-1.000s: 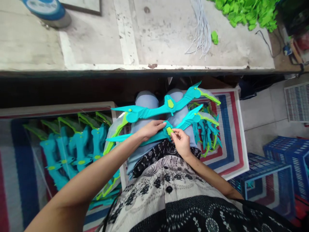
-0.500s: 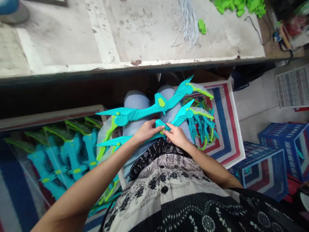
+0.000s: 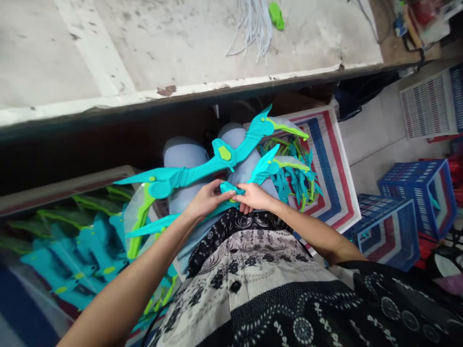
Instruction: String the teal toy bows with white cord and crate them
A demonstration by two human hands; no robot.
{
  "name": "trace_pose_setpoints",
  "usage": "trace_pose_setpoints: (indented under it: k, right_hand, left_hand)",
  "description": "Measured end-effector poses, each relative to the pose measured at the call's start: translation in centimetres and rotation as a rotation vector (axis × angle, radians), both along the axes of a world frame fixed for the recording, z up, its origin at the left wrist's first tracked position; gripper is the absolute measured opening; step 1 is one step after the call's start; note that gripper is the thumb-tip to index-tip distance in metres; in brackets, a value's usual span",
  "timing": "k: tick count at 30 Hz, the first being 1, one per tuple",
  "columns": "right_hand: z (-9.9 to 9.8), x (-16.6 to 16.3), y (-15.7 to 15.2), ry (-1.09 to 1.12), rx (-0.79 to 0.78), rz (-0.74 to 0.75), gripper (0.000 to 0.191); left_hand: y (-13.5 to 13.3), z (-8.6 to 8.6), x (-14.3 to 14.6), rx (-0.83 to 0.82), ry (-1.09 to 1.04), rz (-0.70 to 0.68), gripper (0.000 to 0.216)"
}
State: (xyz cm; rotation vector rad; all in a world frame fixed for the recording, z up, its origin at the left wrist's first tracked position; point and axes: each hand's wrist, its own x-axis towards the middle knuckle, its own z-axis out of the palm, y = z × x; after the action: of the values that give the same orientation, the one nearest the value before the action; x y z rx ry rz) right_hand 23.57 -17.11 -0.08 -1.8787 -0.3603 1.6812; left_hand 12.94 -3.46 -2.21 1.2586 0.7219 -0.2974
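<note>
Two teal and lime toy bows lie across my lap. The far bow [image 3: 202, 168] rests over my knees, untouched. My left hand [image 3: 206, 200] and my right hand [image 3: 255, 196] both close on the middle grip of the near bow [image 3: 267, 166], fingers pressed against it. Its right limb points up toward the striped box, and its left limb [image 3: 152, 226] sticks out past my left wrist.
A striped box [image 3: 340, 193] at my right holds several teal bow parts [image 3: 300, 180]. A box at my left holds several finished bows [image 3: 87, 255]. The worn workbench [image 3: 144, 53] ahead carries white strings [image 3: 253, 24] and a green part [image 3: 277, 14]. Blue crates [image 3: 415, 202] stand right.
My right hand, which pinched a small lime piece over the near bow's grip, now presses down on the grip and the piece is hidden. The view has swung left and down.
</note>
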Motion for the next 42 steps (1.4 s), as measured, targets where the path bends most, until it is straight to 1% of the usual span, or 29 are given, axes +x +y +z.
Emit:
trace_pose_setpoints:
  k: [4, 7, 9, 11, 14, 16, 20, 23, 25, 26, 30, 32, 34, 39, 42]
  right_hand:
    - [-0.5, -0.1, -0.1, -0.1, 0.037, 0.034, 0.017]
    - [-0.5, -0.1, 0.0, -0.063, 0.031, 0.056, 0.018]
    - [-0.4, -0.1, 0.1, -0.016, 0.028, 0.069, 0.023]
    - [-0.2, -0.3, -0.1, -0.017, 0.042, 0.065, 0.031]
    - [-0.2, -0.7, -0.8, -0.122, 0.065, 0.078, 0.043]
    - [0.0, -1.0, -1.1, -0.206, 0.065, 0.126, 0.047]
    - [0.3, -1.3, -1.2, -0.355, 0.046, 0.27, 0.047]
    - [0.4, -1.4, -0.8, -0.504, -0.005, 0.384, 0.046]
    - [0.4, -1.3, -0.6, -0.562, -0.027, 0.406, 0.044]
    - [0.4, -1.1, -0.4, -0.521, -0.024, 0.391, 0.043]
    - [0.4, -0.2, -0.3, -0.173, 0.027, 0.259, 0.034]
    - [0.4, -0.1, -0.3, -0.157, 0.037, 0.218, 0.031]
    - [0.4, -0.3, -0.3, -0.241, 0.031, 0.229, 0.029]
    - [0.3, -1.3, 0.2, -0.534, -0.025, 0.357, 0.035]
    - [0.7, -1.1, 0.4, -0.576, -0.03, 0.395, 0.035]
  left_hand:
    - [-0.1, -0.2, 0.1, -0.025, -0.001, 0.032, 0.053]
    - [-0.1, -0.5, -0.1, -0.015, -0.034, 0.01, 0.049]
    - [-0.2, -0.6, -0.4, 0.01, -0.062, -0.027, 0.047]
    - [-0.1, -0.6, -0.7, 0.055, -0.111, -0.084, 0.049]
    - [-0.1, -0.5, -1.2, 0.166, -0.192, -0.201, 0.05]
    - [0.0, -0.6, -1.4, 0.21, -0.225, -0.244, 0.048]
    - [0.0, -1.0, -1.5, 0.182, -0.251, -0.228, 0.042]
    - [0.0, -1.3, -1.5, 0.147, -0.217, -0.186, 0.045]
    - [0.0, -1.4, -1.4, 0.115, -0.185, -0.154, 0.048]
    - [0.1, -1.3, -1.4, 0.102, -0.172, -0.147, 0.048]
    - [0.4, -0.9, -1.1, 0.09, -0.16, -0.187, 0.044]
    - [0.5, -0.8, -1.0, 0.121, -0.166, -0.213, 0.042]
    - [0.5, -0.9, -1.0, 0.16, -0.17, -0.227, 0.041]
    - [0.7, -1.8, -0.7, 0.182, -0.185, -0.178, 0.04]
    - [0.6, -1.5, -0.4, 0.189, -0.159, -0.189, 0.039]
